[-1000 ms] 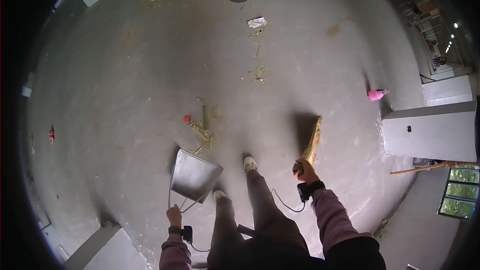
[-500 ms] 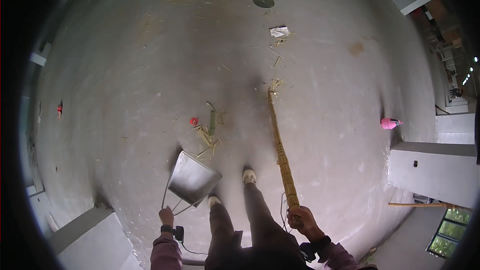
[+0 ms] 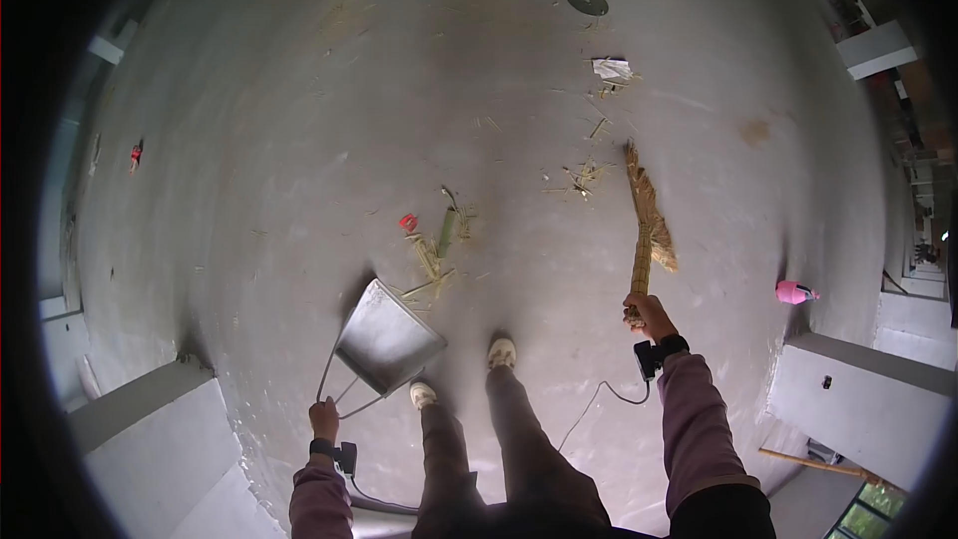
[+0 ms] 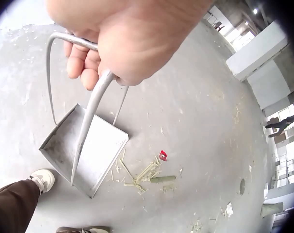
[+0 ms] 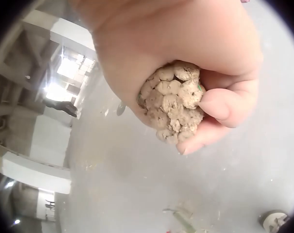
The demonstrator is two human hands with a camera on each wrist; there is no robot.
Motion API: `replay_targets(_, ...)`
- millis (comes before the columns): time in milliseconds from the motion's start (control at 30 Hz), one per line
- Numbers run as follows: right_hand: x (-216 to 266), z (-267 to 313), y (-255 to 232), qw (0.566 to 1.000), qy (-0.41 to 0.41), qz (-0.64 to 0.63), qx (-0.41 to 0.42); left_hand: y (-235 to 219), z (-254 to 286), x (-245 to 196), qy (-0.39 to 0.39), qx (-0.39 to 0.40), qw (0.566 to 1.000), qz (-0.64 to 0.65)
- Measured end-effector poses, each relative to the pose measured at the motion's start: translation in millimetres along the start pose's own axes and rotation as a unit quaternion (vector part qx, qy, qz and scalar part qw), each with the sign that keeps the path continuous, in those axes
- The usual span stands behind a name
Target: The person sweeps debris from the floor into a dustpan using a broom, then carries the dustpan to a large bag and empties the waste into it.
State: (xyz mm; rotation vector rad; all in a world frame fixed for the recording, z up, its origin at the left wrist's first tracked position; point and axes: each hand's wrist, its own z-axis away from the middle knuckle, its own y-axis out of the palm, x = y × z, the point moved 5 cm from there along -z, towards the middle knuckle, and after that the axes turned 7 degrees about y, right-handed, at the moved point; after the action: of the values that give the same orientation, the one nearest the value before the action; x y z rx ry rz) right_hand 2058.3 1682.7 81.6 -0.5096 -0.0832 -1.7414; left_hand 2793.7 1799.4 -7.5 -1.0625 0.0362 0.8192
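My left hand (image 3: 324, 421) grips the bent metal handle of a dustpan (image 3: 391, 339). In the left wrist view the fingers curl round the handle, and the pan (image 4: 91, 145) rests on the floor, its mouth facing a heap of straw bits (image 4: 146, 174). My right hand (image 3: 654, 317) holds a straw broom (image 3: 644, 225) by its bound handle, the head out over the floor to the right. Up close, the right wrist view shows the handle's butt end (image 5: 173, 99) of bundled stalks wrapped by the fingers. Near the pan lie a green strip (image 3: 447, 233) and a red wrapper (image 3: 408, 224).
More straw scraps (image 3: 584, 178) and a crumpled white paper (image 3: 611, 68) lie ahead. A dark round cover (image 3: 587, 2) is set in the concrete floor. A pink bottle (image 3: 795, 291) stands right, near a white block (image 3: 868, 384); another low wall (image 3: 150, 409) is at left.
The broom has swung from the right, inward and ahead, then back out to the right. The dustpan stays near the feet in the left hand. The head view has turned left.
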Motion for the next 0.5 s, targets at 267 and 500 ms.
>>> replay_targets(267,-92,41,78,0.981,0.06,0.164,0.079,7,-8,31,-0.036,-0.028,0.999,-0.009)
replay_targets(500,-122,139,92,0.946,0.09,0.29,0.111,3,-1,21,-0.077,-0.008,0.996,-0.034)
